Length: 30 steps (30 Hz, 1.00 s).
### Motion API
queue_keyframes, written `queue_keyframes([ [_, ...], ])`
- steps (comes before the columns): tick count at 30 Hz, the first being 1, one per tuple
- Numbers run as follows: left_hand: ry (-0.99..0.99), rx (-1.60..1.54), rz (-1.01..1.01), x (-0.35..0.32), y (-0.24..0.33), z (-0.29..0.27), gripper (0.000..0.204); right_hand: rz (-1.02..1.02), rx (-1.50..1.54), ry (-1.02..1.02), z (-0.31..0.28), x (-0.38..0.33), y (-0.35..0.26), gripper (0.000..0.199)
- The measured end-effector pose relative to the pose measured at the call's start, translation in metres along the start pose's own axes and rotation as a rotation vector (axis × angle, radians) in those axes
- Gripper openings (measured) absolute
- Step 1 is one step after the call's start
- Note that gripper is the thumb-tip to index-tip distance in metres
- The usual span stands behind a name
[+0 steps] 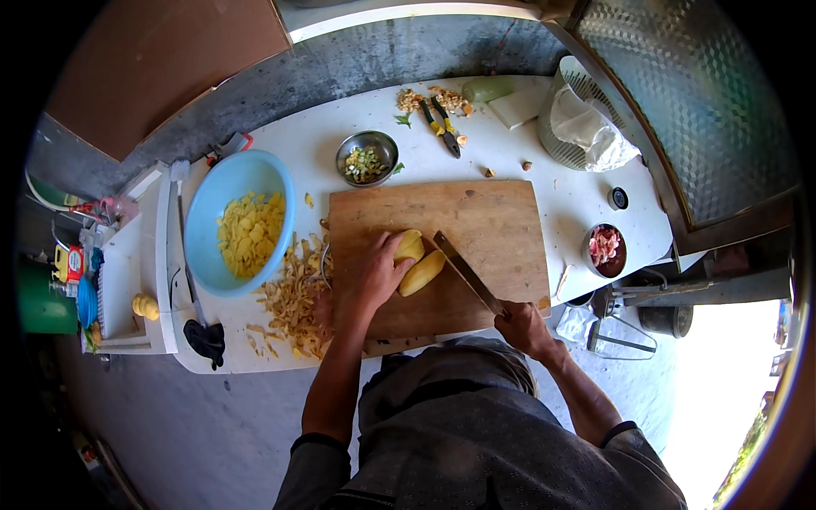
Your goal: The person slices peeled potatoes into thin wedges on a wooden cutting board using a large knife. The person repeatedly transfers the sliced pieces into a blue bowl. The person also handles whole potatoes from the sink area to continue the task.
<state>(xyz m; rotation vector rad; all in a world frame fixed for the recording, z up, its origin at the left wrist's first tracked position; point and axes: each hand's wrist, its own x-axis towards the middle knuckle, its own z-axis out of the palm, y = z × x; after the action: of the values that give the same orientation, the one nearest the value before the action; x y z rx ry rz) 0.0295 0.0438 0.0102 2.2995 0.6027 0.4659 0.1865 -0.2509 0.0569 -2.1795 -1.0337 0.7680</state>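
Observation:
On the wooden cutting board (501, 221) lie two peeled yellow potato pieces. My left hand (380, 274) is closed on the upper potato piece (411, 246), its thumb close to the lower potato piece (422, 273). My right hand (524, 327) grips the handle of a kitchen knife (469, 274). The blade slants up and left over the board, its tip just right of the potato. Left of the board, a heap of potato peelings (293, 293) spreads on the table. Beyond it a light blue basin (197, 225) holds many cut potato pieces (251, 229).
Behind the board stand a metal bowl of chopped greens (365, 161) and yellow-black pliers (442, 127). To the right are a bowl of pinkish pieces (605, 248), a black lid (618, 198) and a plastic basket (565, 127) with a white bag. A white sink (136, 255) adjoins the left side.

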Motion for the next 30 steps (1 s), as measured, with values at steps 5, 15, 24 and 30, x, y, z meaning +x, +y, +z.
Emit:
queue_keyframes([
  [5, 0.014, -0.012, -0.004, 0.002, -0.013, 0.009, 0.043, -0.021, 0.038, 0.062, 0.008, 0.0, 0.007, 0.014],
  [15, -0.08, 0.103, -0.017, 0.0, -0.011, -0.005, 0.036, 0.015, 0.047, 0.05, 0.003, 0.0, 0.006, 0.016],
  [24, -0.109, 0.178, -0.04, 0.0, -0.016, -0.006, 0.044, -0.009, 0.047, 0.028, 0.0, 0.002, 0.004, 0.017],
  [30, -0.094, 0.058, 0.038, -0.005, -0.021, -0.01, 0.053, 0.019, 0.034, -0.009, 0.001, 0.001, 0.001, 0.017],
])
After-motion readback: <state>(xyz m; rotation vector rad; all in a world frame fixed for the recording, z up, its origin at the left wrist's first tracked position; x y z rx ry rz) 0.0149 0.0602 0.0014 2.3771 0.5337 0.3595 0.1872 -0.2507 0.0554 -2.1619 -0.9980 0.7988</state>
